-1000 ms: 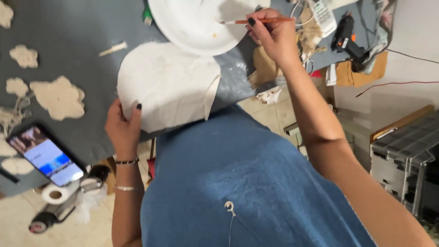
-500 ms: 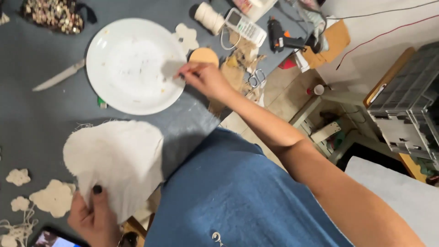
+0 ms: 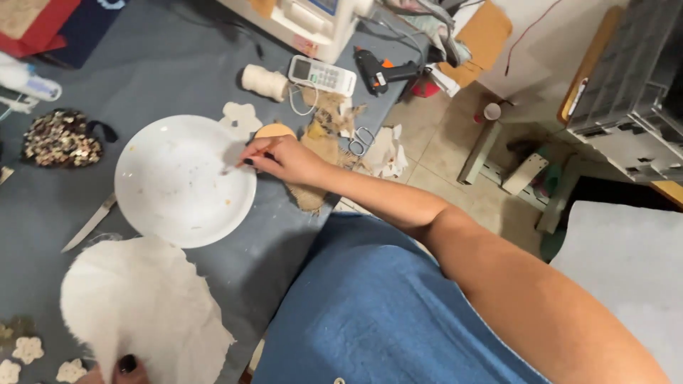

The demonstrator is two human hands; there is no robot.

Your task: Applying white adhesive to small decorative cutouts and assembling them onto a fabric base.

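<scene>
My right hand (image 3: 284, 160) pinches a thin paintbrush (image 3: 238, 165) whose tip rests on the right inner side of a round white plate (image 3: 185, 181) on the grey table. My left hand (image 3: 121, 370) shows only as a thumb with a dark nail at the bottom edge, gripping a round white scalloped fabric piece (image 3: 139, 306) that lies below the plate. My blue clothing fills the lower middle.
A knife (image 3: 89, 224) lies left of the plate. Behind it are a twine spool (image 3: 263, 82), a white calculator (image 3: 321, 75), a black glue gun (image 3: 380, 71), scissors (image 3: 361, 140), burlap scraps (image 3: 320, 135) and a beaded pouch (image 3: 60, 139). Small lace flowers (image 3: 28, 350) sit bottom left.
The view has swung so the plate and table sit lower and nearer. My right hand keeps the brush at the plate's right side. My left hand still holds the fabric piece.
</scene>
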